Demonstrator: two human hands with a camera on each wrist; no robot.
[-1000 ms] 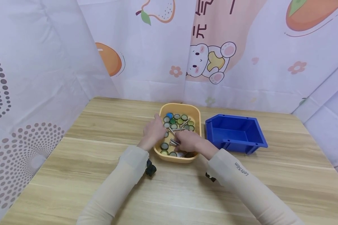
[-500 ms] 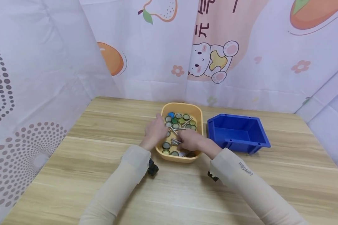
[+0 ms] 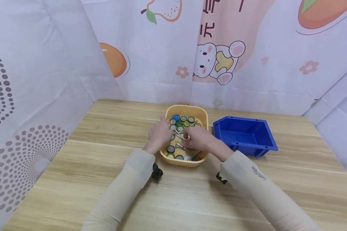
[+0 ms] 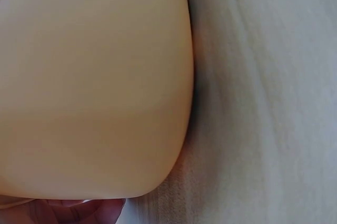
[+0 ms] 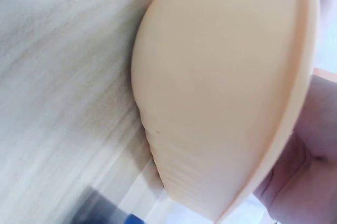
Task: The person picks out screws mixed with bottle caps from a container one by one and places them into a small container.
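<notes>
A yellow-orange bin [image 3: 202,113] holds bottle caps [image 3: 171,149] and several silver screws [image 3: 185,148]. My left hand [image 3: 159,133] grips the bin's left rim; in the left wrist view its fingers [image 4: 79,212] show beyond the bin wall. Over the right half of the bin, my right hand [image 3: 200,138] has curled fingers that pinch the end of a screw [image 3: 181,136]; the fingertips are partly hidden. Another screw lies just below that hand on the bin floor. In the right wrist view, the bin wall stands in front of my right hand [image 5: 310,171].
A blue open-front bin [image 3: 240,136] stands to the right of the yellow-orange one, with a small gap between. Both are on a wooden table [image 3: 179,199]. A printed curtain [image 3: 162,77] hangs behind the table, and another covers the left side.
My right hand has lifted and shifted slightly away from me, uncovering the lower screws. The screw at its fingertips has turned a little. My left hand stays on the rim.
</notes>
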